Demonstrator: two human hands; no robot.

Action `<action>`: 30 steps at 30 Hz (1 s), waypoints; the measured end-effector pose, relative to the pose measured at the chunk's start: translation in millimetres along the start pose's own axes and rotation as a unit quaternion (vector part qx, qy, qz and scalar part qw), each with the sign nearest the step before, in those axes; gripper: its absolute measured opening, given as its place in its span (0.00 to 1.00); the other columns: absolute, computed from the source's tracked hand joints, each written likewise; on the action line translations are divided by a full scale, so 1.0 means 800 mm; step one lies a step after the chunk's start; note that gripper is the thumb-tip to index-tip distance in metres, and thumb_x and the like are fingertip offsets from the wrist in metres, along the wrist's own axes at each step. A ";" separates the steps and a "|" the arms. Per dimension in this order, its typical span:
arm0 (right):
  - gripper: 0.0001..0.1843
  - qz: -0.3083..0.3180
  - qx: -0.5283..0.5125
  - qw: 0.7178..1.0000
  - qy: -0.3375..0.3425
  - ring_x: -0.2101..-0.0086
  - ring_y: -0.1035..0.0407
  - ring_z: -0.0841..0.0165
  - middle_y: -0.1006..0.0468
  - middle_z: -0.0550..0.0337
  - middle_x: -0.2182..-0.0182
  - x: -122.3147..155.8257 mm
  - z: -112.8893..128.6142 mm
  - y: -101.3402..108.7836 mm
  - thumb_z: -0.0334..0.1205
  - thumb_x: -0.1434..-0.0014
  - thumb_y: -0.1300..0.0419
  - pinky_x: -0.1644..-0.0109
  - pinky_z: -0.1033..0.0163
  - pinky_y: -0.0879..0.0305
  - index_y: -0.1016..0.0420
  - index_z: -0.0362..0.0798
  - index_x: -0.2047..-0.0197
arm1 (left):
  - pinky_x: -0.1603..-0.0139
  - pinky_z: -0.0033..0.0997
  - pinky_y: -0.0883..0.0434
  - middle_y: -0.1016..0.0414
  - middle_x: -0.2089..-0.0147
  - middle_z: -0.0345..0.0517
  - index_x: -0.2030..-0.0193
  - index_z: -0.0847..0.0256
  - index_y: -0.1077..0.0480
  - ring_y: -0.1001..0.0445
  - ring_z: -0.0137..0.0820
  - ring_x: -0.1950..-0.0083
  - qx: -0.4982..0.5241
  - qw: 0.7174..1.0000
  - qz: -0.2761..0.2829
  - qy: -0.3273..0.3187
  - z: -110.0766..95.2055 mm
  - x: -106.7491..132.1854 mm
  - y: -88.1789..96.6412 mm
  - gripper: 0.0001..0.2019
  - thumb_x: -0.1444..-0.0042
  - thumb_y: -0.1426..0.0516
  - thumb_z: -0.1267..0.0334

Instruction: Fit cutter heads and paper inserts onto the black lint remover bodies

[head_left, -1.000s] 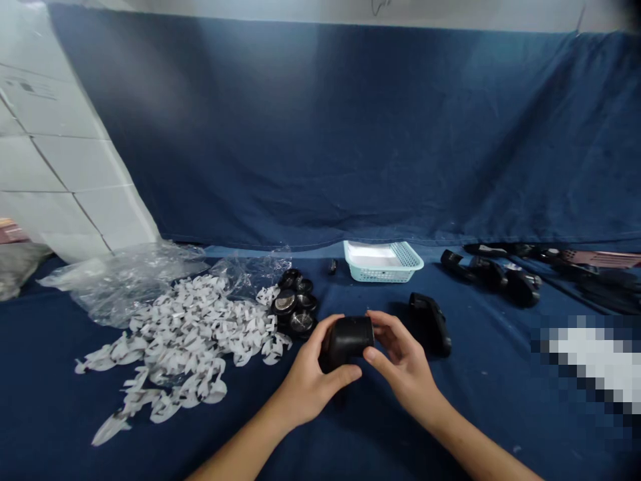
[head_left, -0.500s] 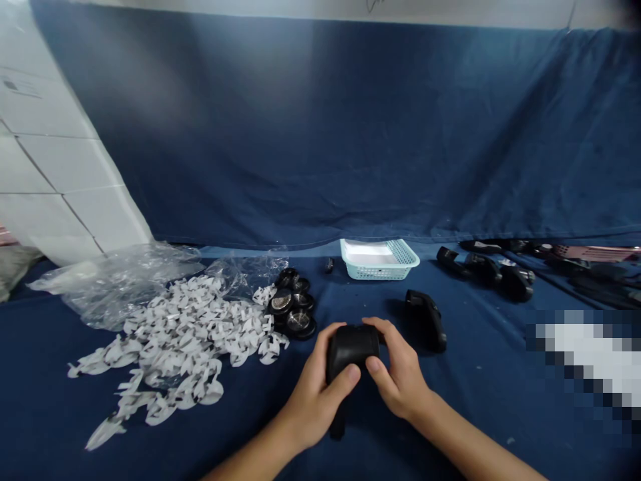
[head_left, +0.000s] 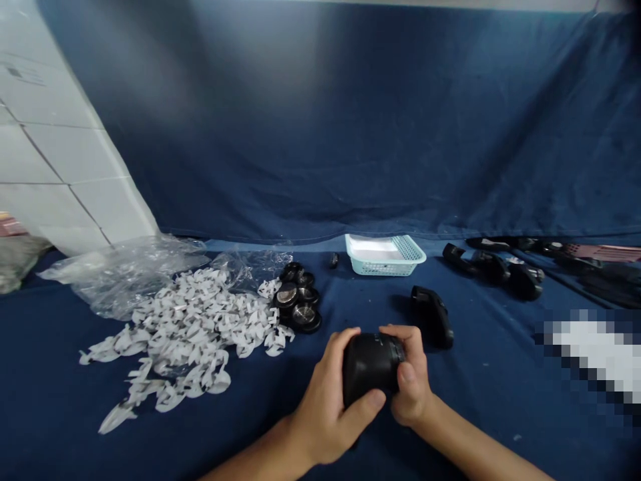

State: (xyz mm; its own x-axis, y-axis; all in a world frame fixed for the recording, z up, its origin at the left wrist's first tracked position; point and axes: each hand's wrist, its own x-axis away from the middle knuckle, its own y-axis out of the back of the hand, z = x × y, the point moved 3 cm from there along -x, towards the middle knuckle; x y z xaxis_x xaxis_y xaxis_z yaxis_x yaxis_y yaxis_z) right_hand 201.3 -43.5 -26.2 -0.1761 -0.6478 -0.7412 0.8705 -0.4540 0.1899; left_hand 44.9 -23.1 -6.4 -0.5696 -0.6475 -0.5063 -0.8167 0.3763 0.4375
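Both hands hold a black hair dryer [head_left: 370,366] with a rounded barrel, low in front of me. My left hand [head_left: 328,401] wraps round the left side of the barrel, thumb across the near face. Around its right end, where a ribbed ring shows, my right hand [head_left: 413,381] is closed with the thumb bent. Its handle is mostly hidden beneath my left hand. Several round black caps with metal mesh [head_left: 304,314] lie beyond my left hand. Past my right hand lies another black curved housing [head_left: 433,317].
A heap of white curved plastic pieces [head_left: 200,321] spreads at the left, with clear plastic bags [head_left: 125,270] behind. A light blue basket [head_left: 385,268] holding something white stands at the back. More black housings [head_left: 523,280] and cords lie at the right. A blue curtain [head_left: 320,133] hangs behind.
The hair dryer has turned in my hands and shifted slightly right, showing its ribbed end. My right hand has moved from the near face to wrap round that end.
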 end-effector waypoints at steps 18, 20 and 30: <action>0.23 -0.023 -0.074 0.996 -0.048 0.65 0.32 0.60 0.31 0.58 0.65 0.004 -0.003 0.001 0.60 0.38 0.56 0.60 0.53 0.34 0.34 0.52 0.54 | 0.47 0.49 0.29 0.40 0.42 0.58 0.32 0.56 0.58 0.32 0.46 0.44 -0.094 0.993 -0.022 -0.067 -0.006 0.006 -0.006 0.37 0.43 0.43 0.55; 0.24 -0.033 -0.083 0.994 -0.061 0.65 0.32 0.61 0.31 0.58 0.64 0.006 -0.002 -0.002 0.60 0.37 0.57 0.61 0.54 0.34 0.34 0.53 0.52 | 0.46 0.49 0.29 0.40 0.41 0.58 0.32 0.56 0.58 0.33 0.46 0.43 -0.112 0.991 -0.028 -0.069 -0.003 0.004 -0.005 0.37 0.43 0.42 0.55; 0.24 0.060 -0.150 0.978 -0.130 0.48 0.35 0.60 0.33 0.53 0.47 -0.009 0.009 -0.009 0.50 0.33 0.52 0.45 0.54 0.35 0.47 0.56 0.36 | 0.40 0.49 0.35 0.37 0.41 0.54 0.37 0.54 0.48 0.35 0.44 0.39 -0.176 0.972 -0.132 -0.085 0.012 -0.016 0.011 0.32 0.45 0.38 0.62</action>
State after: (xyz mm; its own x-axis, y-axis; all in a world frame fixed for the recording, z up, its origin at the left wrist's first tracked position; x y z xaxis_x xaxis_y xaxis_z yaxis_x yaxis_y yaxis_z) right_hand 192.8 -40.3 -17.4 -0.1406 -0.8366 -0.5295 0.9809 -0.1904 0.0404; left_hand 44.1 -5.3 -3.4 -0.3769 -0.5601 -0.7377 -0.8706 -0.0576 0.4886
